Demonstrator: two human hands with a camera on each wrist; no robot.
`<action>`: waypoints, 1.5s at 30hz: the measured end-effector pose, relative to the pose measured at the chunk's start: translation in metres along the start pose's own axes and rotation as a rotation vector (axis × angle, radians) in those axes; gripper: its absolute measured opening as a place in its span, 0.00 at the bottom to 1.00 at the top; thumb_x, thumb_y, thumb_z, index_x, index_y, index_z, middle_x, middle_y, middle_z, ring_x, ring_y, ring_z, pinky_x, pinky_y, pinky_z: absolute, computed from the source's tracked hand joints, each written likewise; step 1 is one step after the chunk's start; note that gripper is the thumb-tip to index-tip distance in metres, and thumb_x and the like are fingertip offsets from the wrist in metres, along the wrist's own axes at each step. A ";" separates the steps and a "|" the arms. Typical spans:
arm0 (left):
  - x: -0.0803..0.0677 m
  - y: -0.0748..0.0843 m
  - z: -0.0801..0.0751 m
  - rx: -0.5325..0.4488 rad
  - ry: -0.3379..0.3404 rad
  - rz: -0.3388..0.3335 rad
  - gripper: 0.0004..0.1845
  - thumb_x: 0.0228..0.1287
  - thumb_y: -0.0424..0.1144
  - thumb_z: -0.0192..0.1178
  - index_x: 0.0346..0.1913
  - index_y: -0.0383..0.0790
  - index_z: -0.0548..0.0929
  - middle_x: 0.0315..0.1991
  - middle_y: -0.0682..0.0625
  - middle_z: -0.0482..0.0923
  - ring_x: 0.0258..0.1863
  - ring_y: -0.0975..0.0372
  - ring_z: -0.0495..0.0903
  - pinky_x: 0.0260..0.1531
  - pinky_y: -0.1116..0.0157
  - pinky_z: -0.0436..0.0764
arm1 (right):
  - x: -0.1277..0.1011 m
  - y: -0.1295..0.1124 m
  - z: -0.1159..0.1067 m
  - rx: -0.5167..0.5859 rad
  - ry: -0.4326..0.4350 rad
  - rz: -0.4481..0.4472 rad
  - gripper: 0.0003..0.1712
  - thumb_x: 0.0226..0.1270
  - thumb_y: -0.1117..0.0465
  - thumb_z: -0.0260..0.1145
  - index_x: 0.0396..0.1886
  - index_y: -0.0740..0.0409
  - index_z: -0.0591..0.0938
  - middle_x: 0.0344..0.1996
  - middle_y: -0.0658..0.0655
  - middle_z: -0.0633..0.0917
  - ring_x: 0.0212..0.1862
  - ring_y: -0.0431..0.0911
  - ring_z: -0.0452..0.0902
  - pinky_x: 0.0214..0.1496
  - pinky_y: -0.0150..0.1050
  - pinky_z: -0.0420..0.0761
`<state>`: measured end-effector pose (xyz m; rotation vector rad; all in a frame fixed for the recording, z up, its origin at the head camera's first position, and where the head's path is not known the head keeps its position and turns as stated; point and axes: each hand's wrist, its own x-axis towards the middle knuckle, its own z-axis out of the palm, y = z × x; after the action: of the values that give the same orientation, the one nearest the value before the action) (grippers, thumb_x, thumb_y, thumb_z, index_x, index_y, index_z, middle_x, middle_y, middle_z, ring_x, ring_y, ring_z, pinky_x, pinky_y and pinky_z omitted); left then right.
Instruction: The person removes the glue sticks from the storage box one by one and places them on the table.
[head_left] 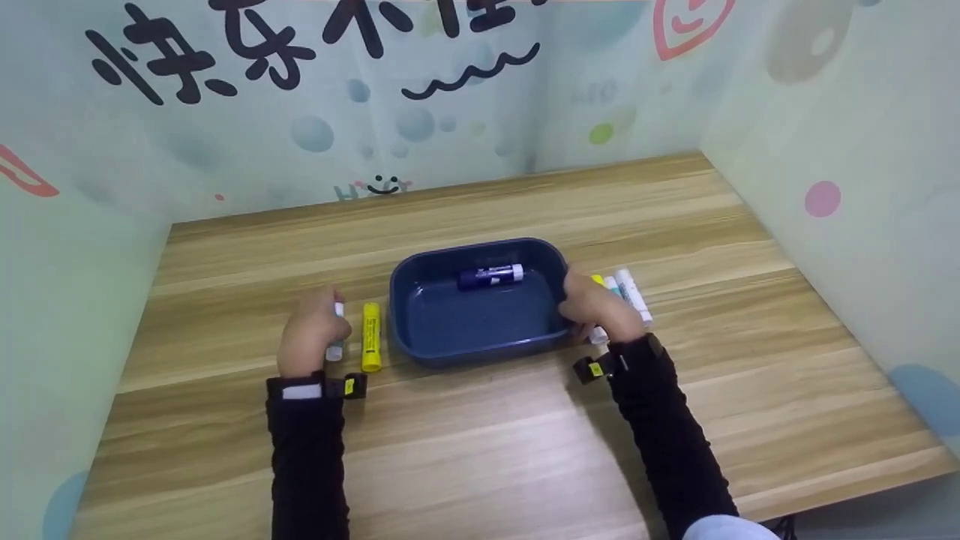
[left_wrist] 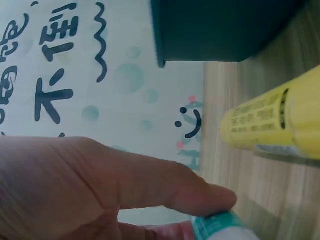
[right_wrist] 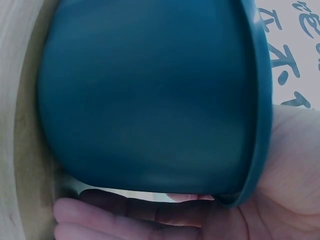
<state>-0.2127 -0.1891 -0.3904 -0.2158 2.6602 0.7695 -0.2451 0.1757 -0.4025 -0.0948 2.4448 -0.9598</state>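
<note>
While my left hand lay on the worktop to the left of the blue tray, its fingers were curled round a white glue stick with a teal band, held low so it stayed flat on the wood just beside the yellow glue stick. My right hand clasped the tray's right rim, thumb over the edge and fingers tucked under its curved wall, which looked like a way to steady or tip it (I could not tell whether it had left the wood). Inside the tray lay a dark blue stick with a white cap, and more white sticks lay just behind my right hand. Only the head view showed that layout; the left wrist view gave the teal band and yellow label close up, and the right wrist view alone showed the fingers beneath the tray.
</note>
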 end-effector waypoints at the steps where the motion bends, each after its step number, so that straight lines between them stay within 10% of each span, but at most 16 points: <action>1: 0.000 0.000 0.001 0.008 0.003 -0.008 0.29 0.55 0.27 0.52 0.63 0.29 0.65 0.57 0.31 0.68 0.49 0.47 0.71 0.43 0.57 0.75 | 0.000 0.000 0.000 0.001 -0.001 -0.004 0.39 0.55 0.74 0.46 0.65 0.73 0.42 0.40 0.76 0.76 0.21 0.57 0.80 0.25 0.47 0.83; 15: -0.002 0.007 -0.001 -0.009 -0.028 -0.059 0.28 0.61 0.28 0.47 0.66 0.29 0.61 0.62 0.30 0.63 0.56 0.43 0.69 0.52 0.51 0.74 | 0.002 -0.001 -0.002 -0.003 -0.013 -0.012 0.45 0.55 0.75 0.46 0.68 0.73 0.33 0.50 0.81 0.71 0.21 0.56 0.80 0.25 0.47 0.82; 31: -0.007 0.041 0.013 -0.118 0.270 0.158 0.28 0.61 0.33 0.52 0.64 0.34 0.61 0.59 0.33 0.63 0.53 0.44 0.70 0.47 0.50 0.75 | 0.001 -0.001 0.000 0.013 -0.002 -0.007 0.41 0.54 0.76 0.46 0.66 0.74 0.40 0.51 0.81 0.70 0.22 0.58 0.81 0.26 0.48 0.83; 38: -0.005 0.054 0.021 -0.175 0.278 0.230 0.25 0.64 0.33 0.48 0.64 0.36 0.61 0.59 0.35 0.65 0.57 0.47 0.70 0.53 0.52 0.73 | 0.000 0.000 0.001 0.067 -0.016 -0.015 0.42 0.54 0.76 0.44 0.67 0.75 0.36 0.55 0.84 0.66 0.23 0.56 0.83 0.25 0.46 0.83; 45: 0.001 0.066 0.039 -0.224 0.339 0.401 0.23 0.60 0.28 0.51 0.60 0.32 0.67 0.43 0.38 0.73 0.40 0.51 0.75 0.43 0.58 0.76 | 0.001 0.004 0.007 0.035 0.045 -0.058 0.44 0.52 0.78 0.44 0.67 0.78 0.34 0.62 0.84 0.58 0.25 0.59 0.83 0.22 0.42 0.82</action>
<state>-0.2179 -0.1122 -0.3895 0.1538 2.9749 1.2583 -0.2426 0.1744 -0.4100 -0.1342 2.4772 -1.0405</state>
